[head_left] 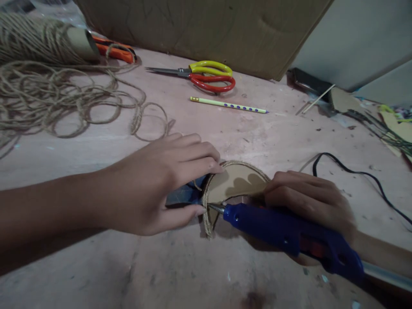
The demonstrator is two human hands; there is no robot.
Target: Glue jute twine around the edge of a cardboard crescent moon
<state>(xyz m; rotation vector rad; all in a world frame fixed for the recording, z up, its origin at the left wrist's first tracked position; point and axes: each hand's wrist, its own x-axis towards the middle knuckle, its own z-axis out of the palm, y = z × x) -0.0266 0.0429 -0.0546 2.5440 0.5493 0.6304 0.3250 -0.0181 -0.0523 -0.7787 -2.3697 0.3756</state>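
Observation:
A curved cardboard piece [238, 177] with jute rope [205, 201] along its edge lies on the table. My left hand [161, 180] holds its left rim, index finger at the upper edge and thumb beside the rope. In my right hand [305, 201] is a blue glue gun [267, 223]; its fingers wrap over the far side, partly hidden by the body. The metal nozzle points left and meets the rope near my left thumb. A glue stick [386, 274] sticks out of the gun's rear. Under my left palm shows a dark blue item [185, 193], mostly covered.
Loose jute twine [80, 94] and its spool [48, 40] occupy the left, beside an orange cutter [119, 52]. Scissors [209, 76] and a pencil [228, 104] lie beyond my hands. A cardboard panel [199, 30] stands behind. A black cord [360, 173] runs at right.

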